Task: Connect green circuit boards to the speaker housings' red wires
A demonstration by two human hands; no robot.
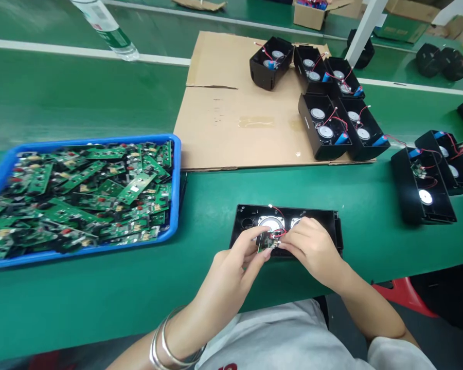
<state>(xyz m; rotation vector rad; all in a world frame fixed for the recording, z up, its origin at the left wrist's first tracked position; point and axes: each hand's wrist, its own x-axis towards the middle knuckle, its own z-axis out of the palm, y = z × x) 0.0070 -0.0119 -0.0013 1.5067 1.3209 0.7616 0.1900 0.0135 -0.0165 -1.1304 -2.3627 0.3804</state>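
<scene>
A small green circuit board is pinched between the thumb and fingers of my left hand. My right hand has its fingertips pressed together at the board's right end, on a red wire connector. Below both hands lies an open black speaker housing on the green table. One round silver speaker shows inside it; a second is mostly covered by my right hand. A thin red wire runs from the housing up to the board.
On the left stands a blue tray heaped with circuit boards. Behind, a cardboard sheet carries several black housings with blue cylinders and red wires. Two more housings are at the right. A water bottle stands far left, a red stool below.
</scene>
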